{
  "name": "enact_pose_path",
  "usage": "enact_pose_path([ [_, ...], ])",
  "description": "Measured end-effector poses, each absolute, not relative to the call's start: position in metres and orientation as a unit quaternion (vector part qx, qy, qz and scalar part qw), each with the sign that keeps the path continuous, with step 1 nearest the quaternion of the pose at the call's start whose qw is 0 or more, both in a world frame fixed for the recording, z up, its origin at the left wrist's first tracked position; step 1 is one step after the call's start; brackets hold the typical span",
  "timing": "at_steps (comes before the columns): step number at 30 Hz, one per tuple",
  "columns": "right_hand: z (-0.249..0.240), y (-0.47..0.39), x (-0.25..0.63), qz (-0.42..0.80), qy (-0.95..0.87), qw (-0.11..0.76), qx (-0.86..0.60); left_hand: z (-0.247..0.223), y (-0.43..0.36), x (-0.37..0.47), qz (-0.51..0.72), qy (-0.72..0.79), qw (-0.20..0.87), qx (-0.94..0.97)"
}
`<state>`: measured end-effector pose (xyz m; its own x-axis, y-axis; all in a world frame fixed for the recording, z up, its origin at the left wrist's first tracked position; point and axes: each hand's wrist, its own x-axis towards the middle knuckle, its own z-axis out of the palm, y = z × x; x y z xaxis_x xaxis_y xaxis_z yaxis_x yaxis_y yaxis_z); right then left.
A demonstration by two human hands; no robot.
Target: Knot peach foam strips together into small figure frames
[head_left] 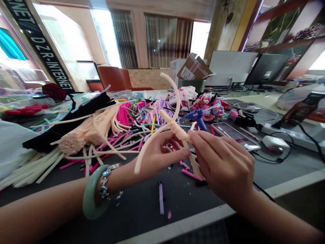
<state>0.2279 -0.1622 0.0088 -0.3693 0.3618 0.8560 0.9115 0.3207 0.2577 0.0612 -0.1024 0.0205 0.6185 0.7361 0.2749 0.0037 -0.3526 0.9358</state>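
Between my two hands, above the table, is a cream pipe cleaner piece (pixel 179 130) with a tightly coiled middle. Two long ends stick out of it, one curving up and one bending down to the left, and another strand hangs below. My left hand (pixel 162 149) grips the piece from the left, thumb and fingers curled in. From the right, my right hand (pixel 223 159) pinches the coil's near end between thumb and fingertips. A thick bundle of cream pipe cleaners (pixel 88 128) lies left of my hands. Below them rests a short purple stem piece (pixel 161 198).
Loose pink, purple and white pipe cleaners (pixel 129 135) cover the table's middle. A blue glue gun (pixel 198 117) stands behind my right hand. Further right lie a phone (pixel 235 135), a white charger (pixel 276 144) and a power strip (pixel 289 134) with cables. A cardboard box (pixel 194 67) is at the back.
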Motion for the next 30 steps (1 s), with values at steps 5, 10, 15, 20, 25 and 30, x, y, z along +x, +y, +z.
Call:
enact_pose_path([
  [5, 0.015, -0.161, 0.233, -0.400, -0.725, 0.355, -0.435, 0.019, -0.084, 0.055, 0.368, 0.198, 0.537, 0.733],
  [10, 0.016, -0.161, 0.236, -0.412, -0.734, 0.348, -0.413, 0.017, -0.072, 0.056, 0.376, 0.182, 0.695, 0.585],
  [15, 0.018, -0.159, 0.242, -0.421, -0.762, 0.332, -0.364, 0.022, -0.059, 0.048, 0.365, 0.157, 0.752, 0.526],
  [20, 0.024, -0.159, 0.245, -0.439, -0.782, 0.321, -0.303, 0.028, -0.037, 0.034, 0.391, 0.144, 0.750, 0.514],
  [25, 0.028, -0.165, 0.240, -0.429, -0.816, 0.292, -0.253, 0.035, -0.040, 0.029, 0.162, 0.169, 0.742, 0.629],
  [30, 0.028, -0.166, 0.240, -0.438, -0.816, 0.287, -0.245, 0.046, -0.060, 0.028, 0.048, 0.154, 0.681, 0.715],
])
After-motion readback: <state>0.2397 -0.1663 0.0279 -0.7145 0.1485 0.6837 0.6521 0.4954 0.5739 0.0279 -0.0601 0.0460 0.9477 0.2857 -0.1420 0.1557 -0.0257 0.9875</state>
